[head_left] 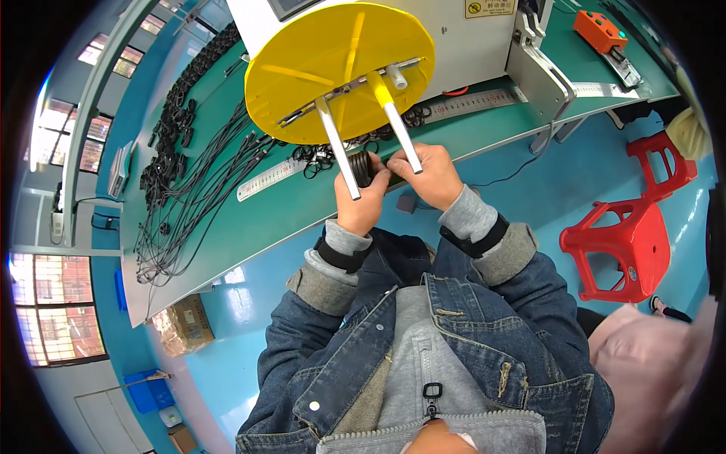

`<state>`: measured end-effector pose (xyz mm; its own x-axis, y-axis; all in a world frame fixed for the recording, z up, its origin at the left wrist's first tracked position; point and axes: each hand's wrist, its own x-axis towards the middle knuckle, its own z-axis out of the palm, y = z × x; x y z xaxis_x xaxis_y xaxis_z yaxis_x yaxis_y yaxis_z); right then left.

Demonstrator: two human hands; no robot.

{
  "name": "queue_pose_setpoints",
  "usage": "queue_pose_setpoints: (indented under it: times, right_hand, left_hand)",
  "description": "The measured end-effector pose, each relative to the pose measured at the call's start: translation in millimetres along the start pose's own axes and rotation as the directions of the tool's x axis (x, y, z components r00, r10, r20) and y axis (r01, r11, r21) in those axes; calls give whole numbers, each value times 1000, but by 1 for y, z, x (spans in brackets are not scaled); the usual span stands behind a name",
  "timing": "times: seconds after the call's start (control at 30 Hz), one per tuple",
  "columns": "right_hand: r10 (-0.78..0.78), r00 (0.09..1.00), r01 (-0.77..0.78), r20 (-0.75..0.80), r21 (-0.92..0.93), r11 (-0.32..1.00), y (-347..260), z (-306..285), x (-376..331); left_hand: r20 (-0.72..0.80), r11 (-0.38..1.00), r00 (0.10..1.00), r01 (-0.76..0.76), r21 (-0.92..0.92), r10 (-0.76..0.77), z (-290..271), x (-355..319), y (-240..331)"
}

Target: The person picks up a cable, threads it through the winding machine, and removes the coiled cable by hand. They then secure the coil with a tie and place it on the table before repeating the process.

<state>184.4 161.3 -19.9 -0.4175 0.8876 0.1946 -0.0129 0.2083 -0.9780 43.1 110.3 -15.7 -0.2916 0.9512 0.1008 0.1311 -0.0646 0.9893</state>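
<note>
A black coil (362, 168) showed between two metal rods, close to the lower end of the left rod (338, 147), near the front edge of the bench (291, 229); whether it touched that rod could not be told. The left hand (361, 203) was clamped on the coil, and the right hand (429, 177) was close by, its fingertips bunched just beside the coil; whether they pinched a strand was too small to tell. The right rod (401, 136), yellow near its top, ran down toward the right hand. Both rods stood out from a yellow disc (302, 91) on the front of a white machine (461, 49). Left of the hands, a steel ruler (270, 178) lay on the green bench, beside loose black cables (208, 193) and a long row of cable bundles (162, 170). Far right on the bench was an orange box (599, 32). Beyond, two red stools (646, 246) stood on the blue floor (522, 195).
</note>
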Motion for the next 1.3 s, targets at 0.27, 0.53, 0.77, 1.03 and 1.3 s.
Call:
queue_pose_setpoints:
  times: [0.27, 0.53, 0.77, 1.03, 1.3]
  right_hand:
    - [324, 944, -271, 70, 726, 632, 1, -21, -2]
    - [349, 928, -340, 132, 685, 645, -9, -9, -17]
    - [361, 888, -460, 286, 578, 674, -31, 23, -33]
    - [267, 899, -436, 348, 643, 630, -39, 49, -62]
    - [276, 822, -522, 498, 465, 715, -49, 33, -85]
  left_hand:
    - [-157, 952, 969, -146, 268, 192, -22, 25, -21]
    - [-65, 815, 908, -338, 471, 415, -34, 16, 0]
    - [119, 949, 977, 200, -245, -175, -52, -32, 31]
    - [273, 876, 945, 282, -391, -182, -64, -57, 22]
    - [466, 921, 871, 297, -251, -154, -63, -65, 33]
